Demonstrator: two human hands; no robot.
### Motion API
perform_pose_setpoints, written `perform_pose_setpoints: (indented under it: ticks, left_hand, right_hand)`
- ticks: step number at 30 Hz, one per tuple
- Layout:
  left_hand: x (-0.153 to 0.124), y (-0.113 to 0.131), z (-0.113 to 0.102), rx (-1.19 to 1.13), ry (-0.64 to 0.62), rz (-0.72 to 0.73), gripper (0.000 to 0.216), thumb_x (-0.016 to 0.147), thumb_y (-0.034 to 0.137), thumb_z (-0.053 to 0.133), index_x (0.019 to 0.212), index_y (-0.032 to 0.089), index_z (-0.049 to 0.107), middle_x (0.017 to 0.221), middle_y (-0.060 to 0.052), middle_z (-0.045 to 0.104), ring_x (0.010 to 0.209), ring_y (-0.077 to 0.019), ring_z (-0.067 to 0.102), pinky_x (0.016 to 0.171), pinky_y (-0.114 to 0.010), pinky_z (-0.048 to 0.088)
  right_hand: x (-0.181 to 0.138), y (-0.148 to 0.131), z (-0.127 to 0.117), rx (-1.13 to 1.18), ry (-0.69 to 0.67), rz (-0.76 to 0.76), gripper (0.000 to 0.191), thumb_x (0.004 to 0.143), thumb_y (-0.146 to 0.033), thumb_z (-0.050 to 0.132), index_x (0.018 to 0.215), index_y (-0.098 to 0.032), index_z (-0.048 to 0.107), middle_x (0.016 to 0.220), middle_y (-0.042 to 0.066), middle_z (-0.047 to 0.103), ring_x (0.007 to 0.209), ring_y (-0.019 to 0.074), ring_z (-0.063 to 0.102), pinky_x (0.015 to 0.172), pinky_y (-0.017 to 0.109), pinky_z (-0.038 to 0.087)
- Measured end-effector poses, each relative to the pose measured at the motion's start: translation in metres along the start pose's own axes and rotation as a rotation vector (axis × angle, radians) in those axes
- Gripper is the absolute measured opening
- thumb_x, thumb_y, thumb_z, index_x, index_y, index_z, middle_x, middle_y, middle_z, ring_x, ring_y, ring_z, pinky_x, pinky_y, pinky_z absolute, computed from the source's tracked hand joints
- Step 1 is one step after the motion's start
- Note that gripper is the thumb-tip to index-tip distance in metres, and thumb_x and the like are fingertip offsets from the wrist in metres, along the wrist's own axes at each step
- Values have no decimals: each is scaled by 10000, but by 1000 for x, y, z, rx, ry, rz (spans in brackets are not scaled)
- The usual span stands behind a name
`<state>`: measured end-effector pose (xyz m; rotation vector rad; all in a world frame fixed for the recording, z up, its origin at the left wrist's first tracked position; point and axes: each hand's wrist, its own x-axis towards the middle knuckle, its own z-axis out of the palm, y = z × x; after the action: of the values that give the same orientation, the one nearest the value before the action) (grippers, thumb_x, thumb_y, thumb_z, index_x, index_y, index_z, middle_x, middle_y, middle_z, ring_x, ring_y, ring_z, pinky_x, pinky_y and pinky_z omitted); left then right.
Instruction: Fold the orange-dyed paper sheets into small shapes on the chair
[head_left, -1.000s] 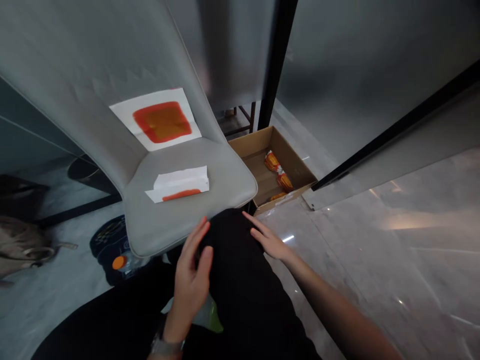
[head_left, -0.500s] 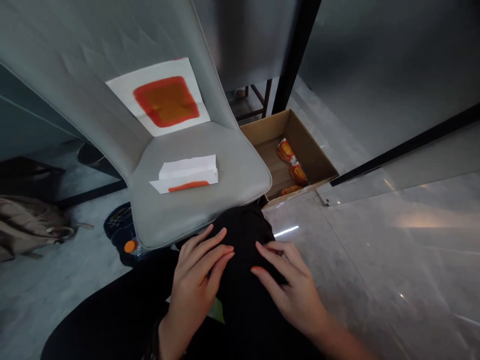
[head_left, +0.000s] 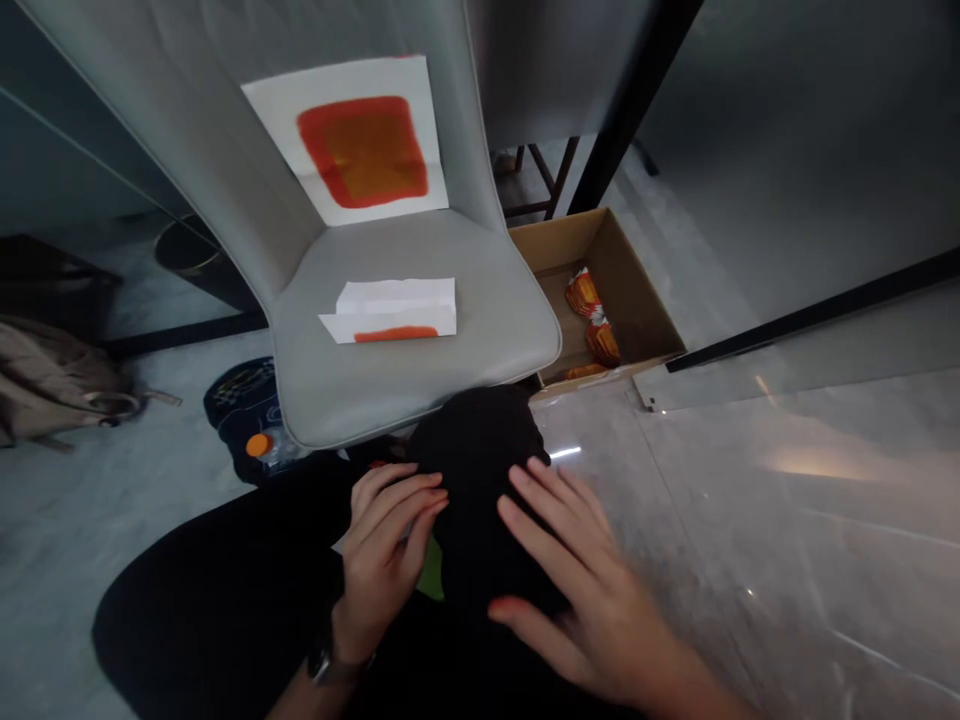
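My left hand (head_left: 382,545) rests on my black-trousered knee (head_left: 480,450), fingers slightly bent and apart, holding nothing; a bit of green shows under it. My right hand (head_left: 577,580) lies flat on the same knee with fingers stretched out. In front stands a grey chair (head_left: 420,370). A folded white paper with an orange stripe (head_left: 394,310) lies on its seat. A white sheet with an orange-red square (head_left: 356,140) leans against its backrest.
An open cardboard box (head_left: 637,300) with orange packets sits on the floor right of the chair. A dark bag and an orange-capped bottle (head_left: 259,445) lie under the chair's left side. A tan bag (head_left: 52,385) is at far left. Glossy marble floor (head_left: 787,520) spreads to the right.
My right hand moved from the knee's side onto its top and slid back toward me. My left hand drew back a little. The view shifted closer to the chair.
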<state>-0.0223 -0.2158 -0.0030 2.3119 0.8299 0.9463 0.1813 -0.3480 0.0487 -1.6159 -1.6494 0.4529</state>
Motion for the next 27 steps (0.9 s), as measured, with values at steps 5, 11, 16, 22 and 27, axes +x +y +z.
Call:
perform_pose_setpoints:
  ticks: [5, 11, 16, 22, 27]
  left_hand:
    - [-2, 1, 8, -26, 47, -7, 267, 908, 56, 709, 1075, 260, 743, 1058, -24, 784, 1131, -264, 694, 975, -502, 562]
    - [-4, 5, 11, -46, 95, -29, 254, 902, 61, 724, 1063, 255, 749, 1062, -24, 786, 1106, -264, 710, 951, -496, 584]
    - [-4, 5, 12, -69, 90, -29, 290, 883, 25, 736, 1075, 243, 739, 1072, -18, 782, 1128, -257, 695, 962, -488, 579]
    - [-3, 3, 11, -67, 73, -15, 289, 887, 16, 731, 1078, 233, 735, 1092, -25, 778, 1140, -251, 684, 966, -475, 574]
    - [-1, 4, 11, -88, 78, -6, 278, 872, 5, 748, 1063, 206, 737, 1083, -32, 779, 1131, -251, 681, 951, -462, 579]
  right_hand:
    - [17, 39, 5, 116, -253, -81, 872, 839, -568, 782, 1595, -443, 365, 1607, 18, 451, 1538, 384, 314, 1267, 711, 132]
    - [17, 130, -6, 354, -299, 558, 560, 1028, -622, 452, 1519, -362, 524, 1571, 44, 513, 1479, 325, 446, 1241, 659, 289]
    - [38, 90, -6, 321, -92, 488, 621, 994, -544, 592, 1575, -419, 414, 1641, 14, 416, 1529, 309, 365, 1266, 641, 265]
    - [82, 56, 7, 281, -300, 214, 934, 767, -567, 853, 1576, -402, 416, 1685, 46, 325, 1568, 348, 264, 1267, 629, 264]
    - [92, 76, 4, 334, -360, 257, 904, 764, -552, 861, 1550, -403, 440, 1664, 43, 355, 1559, 323, 288, 1273, 594, 260]
